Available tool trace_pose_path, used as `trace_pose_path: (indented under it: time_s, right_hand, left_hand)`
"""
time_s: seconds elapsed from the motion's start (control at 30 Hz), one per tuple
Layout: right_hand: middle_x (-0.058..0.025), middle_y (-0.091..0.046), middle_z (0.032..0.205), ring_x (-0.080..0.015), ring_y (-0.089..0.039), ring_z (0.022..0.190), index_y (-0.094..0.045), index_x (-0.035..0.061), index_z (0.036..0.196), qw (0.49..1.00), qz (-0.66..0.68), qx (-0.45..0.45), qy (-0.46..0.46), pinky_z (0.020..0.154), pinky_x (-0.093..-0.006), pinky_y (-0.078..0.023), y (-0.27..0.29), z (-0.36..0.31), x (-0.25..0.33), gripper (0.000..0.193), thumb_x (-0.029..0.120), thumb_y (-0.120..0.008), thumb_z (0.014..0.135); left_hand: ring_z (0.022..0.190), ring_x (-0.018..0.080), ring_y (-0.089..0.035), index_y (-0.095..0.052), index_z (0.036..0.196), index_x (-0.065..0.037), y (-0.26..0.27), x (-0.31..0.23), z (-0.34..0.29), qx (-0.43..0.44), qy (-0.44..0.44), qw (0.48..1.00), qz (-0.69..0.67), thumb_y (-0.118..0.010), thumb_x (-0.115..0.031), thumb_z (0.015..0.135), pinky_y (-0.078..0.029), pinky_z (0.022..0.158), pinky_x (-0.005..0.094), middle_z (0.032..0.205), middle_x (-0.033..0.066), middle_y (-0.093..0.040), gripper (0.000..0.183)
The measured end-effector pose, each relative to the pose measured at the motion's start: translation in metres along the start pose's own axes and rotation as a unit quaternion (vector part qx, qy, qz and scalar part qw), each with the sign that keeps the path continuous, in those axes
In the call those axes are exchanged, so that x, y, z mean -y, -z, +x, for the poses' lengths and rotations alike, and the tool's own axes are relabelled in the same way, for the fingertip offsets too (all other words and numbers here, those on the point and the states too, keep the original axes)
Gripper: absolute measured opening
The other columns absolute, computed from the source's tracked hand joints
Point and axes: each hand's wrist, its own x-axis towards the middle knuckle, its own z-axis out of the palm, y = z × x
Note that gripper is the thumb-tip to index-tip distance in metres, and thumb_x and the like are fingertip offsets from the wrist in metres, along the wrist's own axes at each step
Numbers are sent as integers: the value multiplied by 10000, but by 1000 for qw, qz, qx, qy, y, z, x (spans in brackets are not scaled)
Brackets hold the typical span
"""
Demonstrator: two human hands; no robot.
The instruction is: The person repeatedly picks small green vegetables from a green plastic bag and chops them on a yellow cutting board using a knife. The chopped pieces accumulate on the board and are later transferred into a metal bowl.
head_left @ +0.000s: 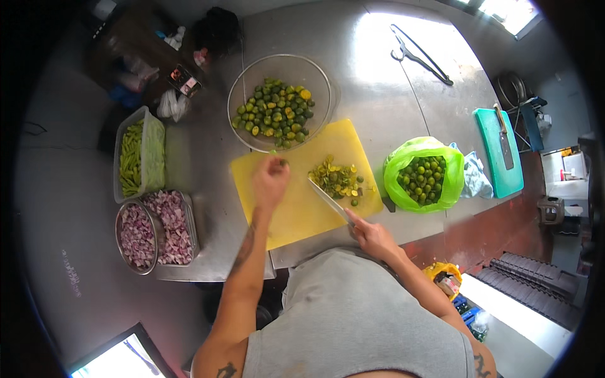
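Observation:
My right hand (pixel 373 238) grips a kitchen knife (pixel 329 198), its blade pointing to the far left over a yellow cutting board (pixel 287 217). By the blade tip lies a pile of cut calamansi tops and pieces (pixel 334 177), with a few whole green ones at its right. My left hand (pixel 271 183), slightly blurred, is over the board's left part with its fingers curled. A small green calamansi (pixel 283 162) shows at the fingertips. Just beyond that hand, a round mesh strainer (pixel 330 94) holds many green calamansi (pixel 277 113), some showing yellow cut faces.
A bright green plastic bag (pixel 394 167) of whole calamansi stands right of the board, beside a light blue cloth (pixel 476 176). Farther right, a second knife (pixel 504 132) lies on a teal board (pixel 488 135). Containers of chopped green vegetables (pixel 131 157) and chopped onions (pixel 170 227) sit left. A black hanger (pixel 422 57) lies far back.

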Motion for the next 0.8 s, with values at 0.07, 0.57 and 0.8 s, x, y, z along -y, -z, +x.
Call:
trace_pose_path:
  time_s: [0.07, 0.57, 0.8]
  right_hand:
    - [-248, -748, 946, -462, -723, 858, -354, 309, 1684, 1000, -3, -2, -14, 801, -534, -576, -5, 3, 1, 701, 172, -574, 1032]
    - [-232, -731, 834, -434, -729, 758, -374, 392, 1662, 998, 15, -65, -4, 712, -558, -587, -19, 9, -11, 682, 211, -546, 1028]
    - [-232, -721, 795, -437, -718, 724, -431, 369, 1638, 996, 26, -86, 24, 698, -561, -585, -20, 13, -11, 672, 191, -570, 1005]
  left_hand:
    - [871, 190, -764, -725, 1138, -19, 5, -9, 73, -15, -105, 993, 42, -809, -114, 900, -591, 769, 324, 952, 91, -778, 270]
    - [1086, 449, -667, -681, 1072, 12, -40, -16, 255, 231, -274, 841, 406, -730, -68, 951, -544, 921, 545, 1092, 244, -689, 153]
    - [1061, 442, -675, -681, 961, 12, -46, -17, 254, 208, -293, 834, 419, -731, -47, 929, -547, 900, 538, 1044, 236, -690, 83]
